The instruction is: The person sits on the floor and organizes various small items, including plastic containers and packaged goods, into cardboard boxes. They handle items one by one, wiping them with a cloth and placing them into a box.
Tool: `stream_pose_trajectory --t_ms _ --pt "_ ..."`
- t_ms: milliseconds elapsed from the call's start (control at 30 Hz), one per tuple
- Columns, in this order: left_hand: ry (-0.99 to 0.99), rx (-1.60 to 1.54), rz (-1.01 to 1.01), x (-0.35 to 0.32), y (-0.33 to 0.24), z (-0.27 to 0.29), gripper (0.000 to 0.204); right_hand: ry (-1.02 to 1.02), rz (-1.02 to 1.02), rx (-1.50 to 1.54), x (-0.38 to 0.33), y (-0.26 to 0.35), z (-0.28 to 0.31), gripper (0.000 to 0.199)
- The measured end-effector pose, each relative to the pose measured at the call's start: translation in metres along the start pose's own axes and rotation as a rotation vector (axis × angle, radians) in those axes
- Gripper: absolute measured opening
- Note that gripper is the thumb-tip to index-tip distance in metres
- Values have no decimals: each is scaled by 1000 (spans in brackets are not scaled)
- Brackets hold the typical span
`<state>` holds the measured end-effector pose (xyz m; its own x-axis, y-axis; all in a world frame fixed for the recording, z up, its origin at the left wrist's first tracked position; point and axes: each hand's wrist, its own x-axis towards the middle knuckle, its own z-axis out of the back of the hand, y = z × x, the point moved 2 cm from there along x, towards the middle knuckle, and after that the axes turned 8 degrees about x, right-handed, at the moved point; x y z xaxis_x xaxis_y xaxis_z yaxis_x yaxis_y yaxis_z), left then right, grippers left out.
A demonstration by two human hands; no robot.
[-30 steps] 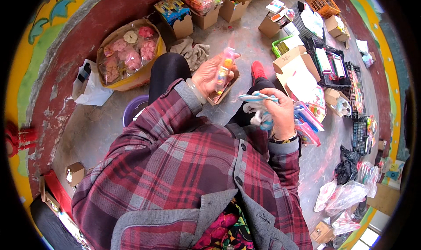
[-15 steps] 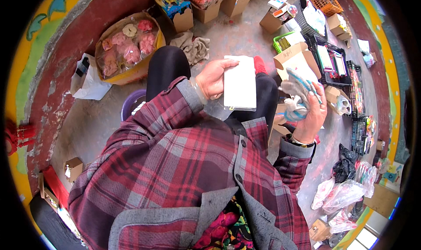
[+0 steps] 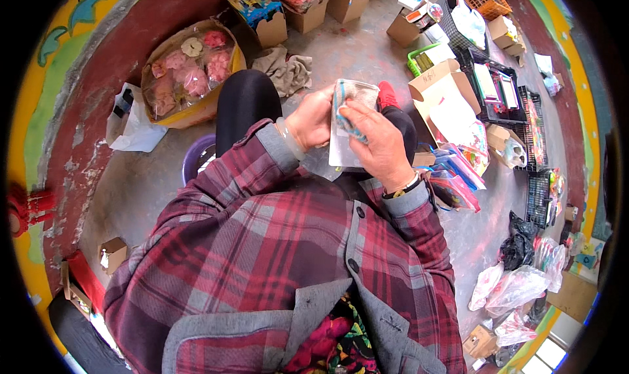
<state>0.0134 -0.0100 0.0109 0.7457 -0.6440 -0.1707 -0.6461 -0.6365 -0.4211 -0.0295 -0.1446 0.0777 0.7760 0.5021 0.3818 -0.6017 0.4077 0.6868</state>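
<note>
In front of my knees, my left hand grips the left edge of a flat white rectangular item, thin like a notebook or pad; its exact kind is not clear. My right hand presses a grey-white cloth with blue stripes onto the upper part of its face. The cloth covers the top of the white item, and the right fingers are closed on the cloth. The lower end of the white item shows bare, above my lap.
To the right stand an open cardboard box, a pile of colourful packets and a black crate. A box of wrapped pink flowers is at the upper left. A purple basket sits beside my left leg.
My right hand has moved left with the cloth, from beside the white item onto its face. The packets it hid at the right now show. The left hand keeps its hold.
</note>
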Motion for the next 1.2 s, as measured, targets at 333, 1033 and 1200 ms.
stream_pose_trajectory --t_ms 333,1033,1200 --pt "-382 233 -375 -2 -91 74 37 -30 -336 682 -49 -17 -8 35" --pt "-775 1836 191 115 51 182 27 -733 -636 1321 -64 -85 19 39" --pt "-876 1971 261 119 73 187 40 -646 -593 1360 -58 -90 18 37"
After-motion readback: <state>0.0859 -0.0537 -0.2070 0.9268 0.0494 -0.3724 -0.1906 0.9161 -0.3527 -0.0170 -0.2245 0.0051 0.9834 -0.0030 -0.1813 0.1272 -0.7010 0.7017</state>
